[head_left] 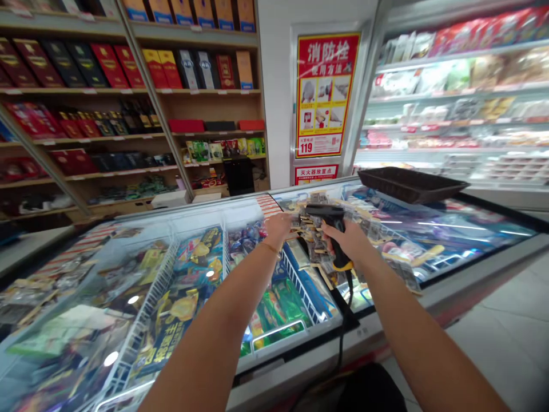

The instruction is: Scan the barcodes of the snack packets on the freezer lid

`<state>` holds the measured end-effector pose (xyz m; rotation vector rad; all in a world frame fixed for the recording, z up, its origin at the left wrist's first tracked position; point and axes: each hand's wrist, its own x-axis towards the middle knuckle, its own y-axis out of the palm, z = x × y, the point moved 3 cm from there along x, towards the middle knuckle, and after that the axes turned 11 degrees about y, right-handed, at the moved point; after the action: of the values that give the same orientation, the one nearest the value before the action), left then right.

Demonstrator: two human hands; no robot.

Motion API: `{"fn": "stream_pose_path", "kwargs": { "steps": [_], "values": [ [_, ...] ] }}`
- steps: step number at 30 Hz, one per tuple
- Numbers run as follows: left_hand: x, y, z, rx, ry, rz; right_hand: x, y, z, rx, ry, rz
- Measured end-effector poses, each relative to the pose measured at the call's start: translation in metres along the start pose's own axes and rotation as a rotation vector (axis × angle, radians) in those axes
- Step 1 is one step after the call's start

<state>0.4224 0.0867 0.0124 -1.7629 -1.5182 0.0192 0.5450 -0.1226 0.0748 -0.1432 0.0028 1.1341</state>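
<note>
My right hand (345, 240) is wrapped round the handle of a black barcode scanner (328, 213). It is pistol-shaped, with yellow trim at the handle's foot and a cord hanging from it. Its head points left, toward my left hand (278, 227). The fingers of my left hand are closed just left of the scanner's head; what they hold is too small and blurred to make out. Below and around both hands, many small clear packets (315, 234) with brown and dark contents lie on the freezer's glass top.
Under the glass of the chest freezer (295, 337) are wire baskets of frozen packs (175, 309). A dark brown tray (412, 186) sits on the freezer at the right. Behind stand shelves of boxes (81, 63) and a lit chiller (454, 109). The cord runs down the freezer's front.
</note>
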Motion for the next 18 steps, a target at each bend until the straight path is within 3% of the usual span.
{"fn": "stream_pose_path", "kwargs": {
  "steps": [4, 7, 11, 18],
  "values": [
    [-0.017, -0.038, 0.016, 0.126, -0.023, -0.023, 0.001, 0.032, 0.002, -0.016, 0.0, 0.046],
    [-0.032, -0.086, 0.043, 0.239, -0.089, -0.05, 0.0, 0.063, 0.005, -0.01, -0.012, 0.083],
    [-0.06, -0.17, 0.089, 0.387, -0.217, -0.121, -0.004, 0.112, 0.012, -0.028, -0.038, 0.17],
    [-0.131, -0.341, 0.158, 0.646, -0.458, -0.343, -0.013, 0.187, 0.006, 0.007, -0.051, 0.288]
  ]
}}
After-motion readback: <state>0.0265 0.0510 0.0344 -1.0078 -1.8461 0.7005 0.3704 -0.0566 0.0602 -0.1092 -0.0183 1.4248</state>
